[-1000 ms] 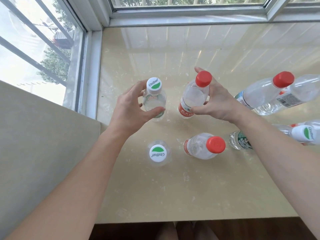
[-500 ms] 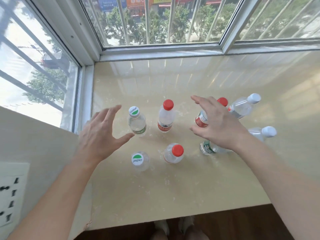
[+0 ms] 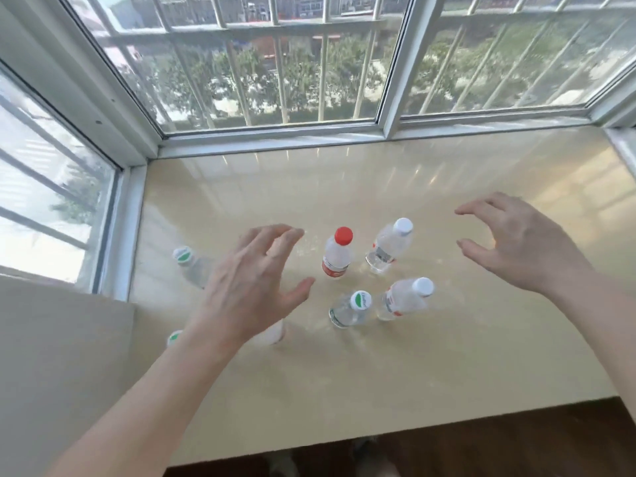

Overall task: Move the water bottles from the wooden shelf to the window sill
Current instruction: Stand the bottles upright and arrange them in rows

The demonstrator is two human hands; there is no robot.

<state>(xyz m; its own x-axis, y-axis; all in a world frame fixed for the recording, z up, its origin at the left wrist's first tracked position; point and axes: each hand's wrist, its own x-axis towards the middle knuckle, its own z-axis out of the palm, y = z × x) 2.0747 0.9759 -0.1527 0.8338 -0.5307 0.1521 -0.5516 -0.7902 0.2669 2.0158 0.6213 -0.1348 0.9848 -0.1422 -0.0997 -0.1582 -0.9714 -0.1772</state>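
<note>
Both hands had lifted clear of the bottles since the earlier frame; left hand (image 3: 247,290) and right hand (image 3: 523,246) hovered with fingers spread, holding nothing; clear plastic water bottles, among them a red-capped bottle (image 3: 338,254) between the hands, stood upright on the glossy beige stone window sill (image 3: 378,373), long axes vertical; the left hand lay nearer; no shelf showed.

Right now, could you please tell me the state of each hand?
Left hand: open, holding nothing.
Right hand: open, holding nothing.
</note>
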